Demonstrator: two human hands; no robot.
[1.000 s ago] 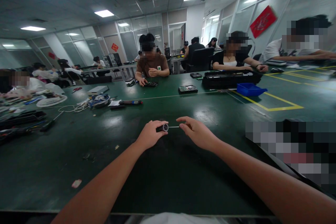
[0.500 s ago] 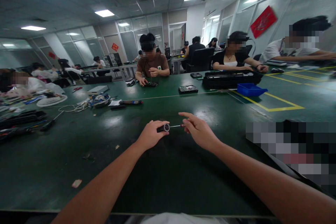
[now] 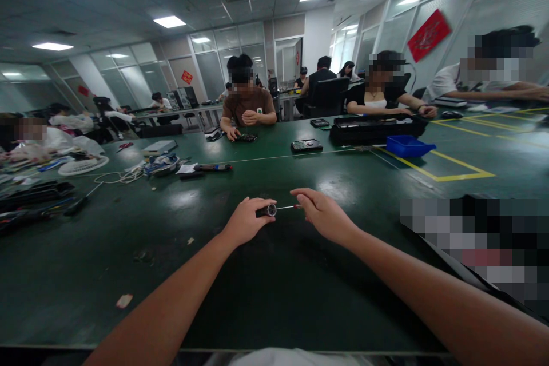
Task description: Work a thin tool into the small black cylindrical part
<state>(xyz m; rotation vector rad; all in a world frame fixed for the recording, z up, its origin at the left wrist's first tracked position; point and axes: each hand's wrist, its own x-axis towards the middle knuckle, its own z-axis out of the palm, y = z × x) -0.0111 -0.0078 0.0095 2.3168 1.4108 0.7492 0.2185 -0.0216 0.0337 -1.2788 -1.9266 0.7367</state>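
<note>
My left hand (image 3: 243,223) is closed around a small black cylindrical part (image 3: 271,210), whose round, silver-rimmed end faces me. Most of its body is hidden by the fingers. From the right, a thin screwdriver (image 3: 287,207) reaches the rim side of this part; whether its tip is inside or only touching, I cannot tell. My right hand (image 3: 326,216) pinches the red handle end of the screwdriver between thumb and fingers, with the index finger stretched out above. Both hands are held over the middle of the green table (image 3: 274,303).
Beyond my hands lie a larger screwdriver-like tool (image 3: 214,167) and a hard drive (image 3: 306,145). A blue tray (image 3: 409,146) stands right, before a long black housing (image 3: 377,127). Cables and a white round grille (image 3: 83,166) lie left. A co-worker (image 3: 249,97) sits opposite.
The fingers of my right hand have curled and shifted slightly at the screwdriver's handle. My left hand still holds the black part in nearly the same place.
</note>
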